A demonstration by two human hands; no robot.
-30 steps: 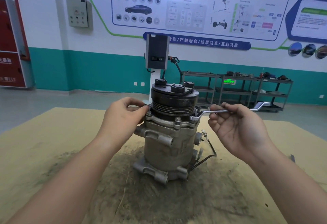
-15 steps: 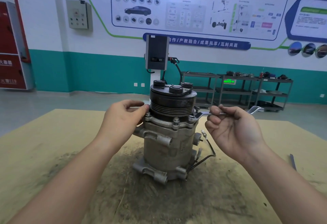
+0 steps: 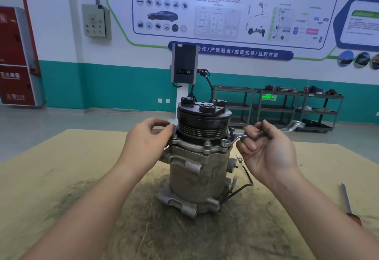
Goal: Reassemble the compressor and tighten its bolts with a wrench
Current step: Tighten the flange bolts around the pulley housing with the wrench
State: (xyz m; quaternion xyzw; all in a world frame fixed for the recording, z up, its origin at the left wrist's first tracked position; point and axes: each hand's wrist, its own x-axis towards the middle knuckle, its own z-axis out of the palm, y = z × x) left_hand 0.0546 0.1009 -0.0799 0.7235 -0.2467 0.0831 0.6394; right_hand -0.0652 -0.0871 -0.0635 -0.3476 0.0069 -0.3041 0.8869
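Bright even indoor light, soft faint shadows, wide-angle bending at the edges, slight blur on the wall poster point(image 3: 225, 9) at 12 o'clock

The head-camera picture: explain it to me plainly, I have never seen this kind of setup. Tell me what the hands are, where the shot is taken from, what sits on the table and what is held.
There is no robot here. A person wears a camera on the head, so you look forward and down along their two bare arms. On the tan table stands a compressor, upright, a grey metal body with a dark grooved pulley on top and a black wire trailing from its right side. The right hand holds a silver wrench; its ring end sits over a bolt on the compressor's upper flange. The left hand rests against the flange's left edge, fingertips pinched at a bolt there. A red-handled tool lies at the table's right edge. Behind are shelves and wall posters.
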